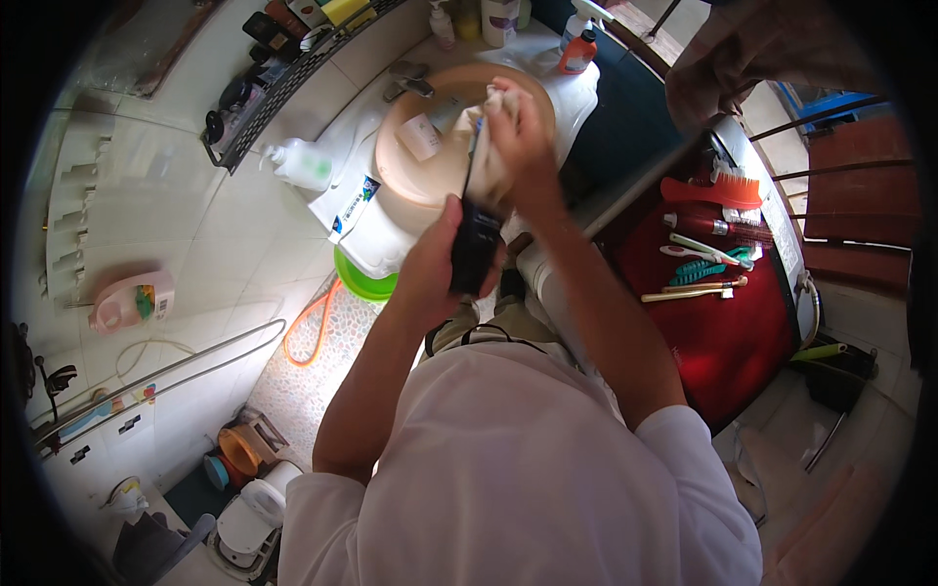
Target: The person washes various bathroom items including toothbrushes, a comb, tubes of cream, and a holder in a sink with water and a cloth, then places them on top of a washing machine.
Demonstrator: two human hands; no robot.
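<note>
My left hand [431, 262] is wrapped round a black, handle-like object [475, 252]; a thin dark edge runs up from it toward my other hand. Its exact kind does not show. Above it, my right hand [525, 146] grips a whitish cloth [486, 161] bunched against that dark edge. Both hands are over the near right side of a peach-coloured basin [389, 176], which sits in a white sink [376, 244] under a metal tap [408, 81]. Inside the basin rests a white, cup-like container [419, 138], tilted.
Left of the basin are a pump bottle [301, 164] and a toothpaste box [355, 205]. An orange-topped bottle [577, 54] stands behind. Combs and toothbrushes lie on a red surface [708, 342] at right. A green basin [363, 280] and orange hose [318, 334] are below the sink.
</note>
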